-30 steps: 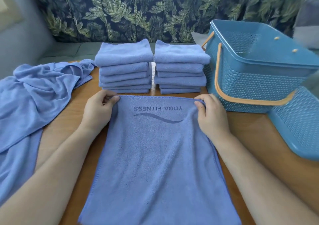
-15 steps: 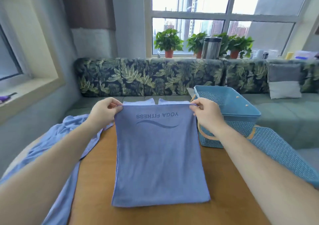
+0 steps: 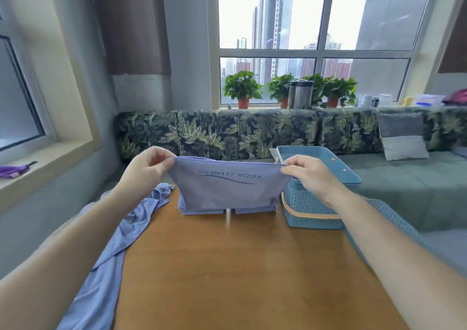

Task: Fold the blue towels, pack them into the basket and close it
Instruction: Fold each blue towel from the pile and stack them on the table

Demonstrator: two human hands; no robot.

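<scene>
My left hand pinches one top corner of the towel and my right hand pinches the other. They are held apart, so the printed edge runs taut from side to side. The towel hangs in the air over the far end of the tabletop and hides most of the folded stacks behind it. The basket stands open just to its right, nearest my right hand, so I judge that packing will go rightward.
</scene>
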